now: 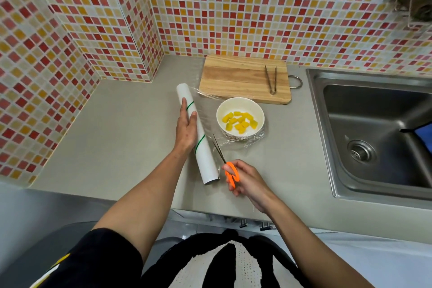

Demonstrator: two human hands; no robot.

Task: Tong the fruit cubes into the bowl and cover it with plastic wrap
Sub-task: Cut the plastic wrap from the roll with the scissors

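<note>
A white bowl [240,107] with several yellow fruit cubes [240,121] stands on the grey counter. Clear plastic wrap [205,112] stretches from a white roll [205,154] over the bowl, bunched at the bowl's near side. My left hand [186,128] rests on the roll with fingers straight, pressing it down. My right hand [245,181] grips orange-handled scissors [230,173], whose slightly parted blades point up-left at the wrap between roll and bowl. Metal tongs [271,79] lie on the wooden cutting board [240,77] behind the bowl.
A steel sink [374,133] lies to the right, with a blue object at its right edge. Mosaic-tiled walls close the back and left. The counter [117,124] extends left of the roll. The counter's front edge runs just below my right hand.
</note>
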